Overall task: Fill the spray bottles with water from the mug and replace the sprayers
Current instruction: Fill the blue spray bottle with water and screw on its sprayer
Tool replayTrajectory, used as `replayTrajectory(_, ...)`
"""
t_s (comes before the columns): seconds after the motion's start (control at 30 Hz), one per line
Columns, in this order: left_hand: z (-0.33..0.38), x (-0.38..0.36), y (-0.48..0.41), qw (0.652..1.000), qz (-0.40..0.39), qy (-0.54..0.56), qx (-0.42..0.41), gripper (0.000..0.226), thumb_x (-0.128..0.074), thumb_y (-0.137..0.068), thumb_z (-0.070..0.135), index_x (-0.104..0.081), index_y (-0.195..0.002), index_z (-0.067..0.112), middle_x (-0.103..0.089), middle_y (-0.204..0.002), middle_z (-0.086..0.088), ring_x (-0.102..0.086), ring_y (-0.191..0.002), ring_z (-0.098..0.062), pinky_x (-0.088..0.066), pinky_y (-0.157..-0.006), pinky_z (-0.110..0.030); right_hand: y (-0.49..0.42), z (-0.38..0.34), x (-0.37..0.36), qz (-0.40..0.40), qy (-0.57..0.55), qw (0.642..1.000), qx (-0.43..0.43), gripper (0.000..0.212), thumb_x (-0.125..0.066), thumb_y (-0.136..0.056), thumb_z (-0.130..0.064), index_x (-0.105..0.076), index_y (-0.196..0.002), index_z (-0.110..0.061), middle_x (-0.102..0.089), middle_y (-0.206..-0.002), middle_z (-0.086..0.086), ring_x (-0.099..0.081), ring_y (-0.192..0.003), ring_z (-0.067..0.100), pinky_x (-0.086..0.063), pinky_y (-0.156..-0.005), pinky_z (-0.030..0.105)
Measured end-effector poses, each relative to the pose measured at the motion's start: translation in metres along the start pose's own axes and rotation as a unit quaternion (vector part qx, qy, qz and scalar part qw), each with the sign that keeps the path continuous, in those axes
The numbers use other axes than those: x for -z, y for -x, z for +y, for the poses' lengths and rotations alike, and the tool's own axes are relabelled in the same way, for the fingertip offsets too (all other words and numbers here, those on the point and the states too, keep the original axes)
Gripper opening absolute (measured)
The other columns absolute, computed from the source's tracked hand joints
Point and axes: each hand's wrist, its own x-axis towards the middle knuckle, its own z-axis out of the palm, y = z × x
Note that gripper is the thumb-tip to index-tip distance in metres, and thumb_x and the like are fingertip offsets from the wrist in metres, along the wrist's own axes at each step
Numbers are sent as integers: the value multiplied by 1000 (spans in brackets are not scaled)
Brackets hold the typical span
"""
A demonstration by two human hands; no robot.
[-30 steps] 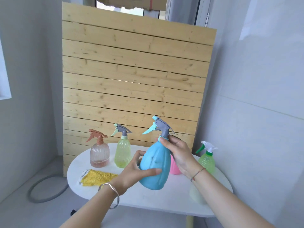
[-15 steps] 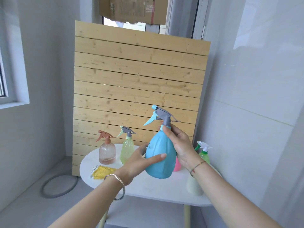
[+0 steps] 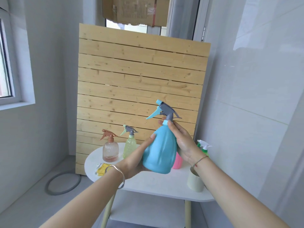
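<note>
I hold a blue spray bottle [image 3: 160,153] upright above the white table [image 3: 158,183]. Its grey and blue sprayer [image 3: 165,111] sits on the neck. My left hand [image 3: 136,159] cups the bottle's lower left side. My right hand [image 3: 182,142] grips the neck and collar just under the sprayer. On the table stand a brown-topped clear bottle [image 3: 110,149], a pale yellow-green bottle [image 3: 130,144], a pink bottle [image 3: 177,161] mostly hidden behind the blue one, and a green bottle with a white sprayer [image 3: 204,148]. A cream mug [image 3: 195,181] stands at the right, partly behind my right forearm.
A yellow sponge cloth [image 3: 102,168] lies at the table's left edge. A slatted wooden panel [image 3: 139,83] leans behind the table. A grey hose ring [image 3: 63,183] lies on the floor at the left. A tiled wall is close on the right.
The blue bottle has risen higher above the table in both hands. My left hand has slid lower round its side. The view has pulled back and tilted up.
</note>
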Motion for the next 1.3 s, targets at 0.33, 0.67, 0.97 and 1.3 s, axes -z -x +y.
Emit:
replayTrajectory(0.33,-4,2,-8,998,41,-14,-51,79,-77,-59,64,-52,-125,28,-64,-124,-5,-69,-102,-19,-59,-80,-42,-10,1,-4,50,-35,998,15,31,-67,-77,-42,-70,-102,-25,-69,-115,-3,-61,-102,16,-47,-99,40)
replayTrajectory(0.67,1,-4,-22,978,92,-157,-106,67,-75,-74,56,-44,-127,27,-64,-114,6,-67,-95,-5,-53,-69,-18,-19,12,1,105,-21,994,33,18,-63,-88,-35,-69,-99,-23,-70,-111,-8,-62,-94,12,-50,-91,38)
replayTrajectory(0.97,-13,18,-41,990,43,-119,-66,50,-53,-88,60,-56,-129,31,-65,-126,8,-60,-114,-7,-44,-103,-32,-28,28,8,114,-6,993,24,18,-65,-87,-35,-69,-100,-23,-65,-88,-8,-55,-88,17,-46,-84,36)
replayTrajectory(1.3,-26,27,-63,975,104,-167,-100,70,-71,-58,66,-57,-114,27,-70,-106,6,-69,-92,-7,-54,-75,-21,-47,51,-2,138,-45,989,4,34,-63,-89,-31,-61,-116,-11,-69,-97,-3,-63,-82,12,-53,-80,33)
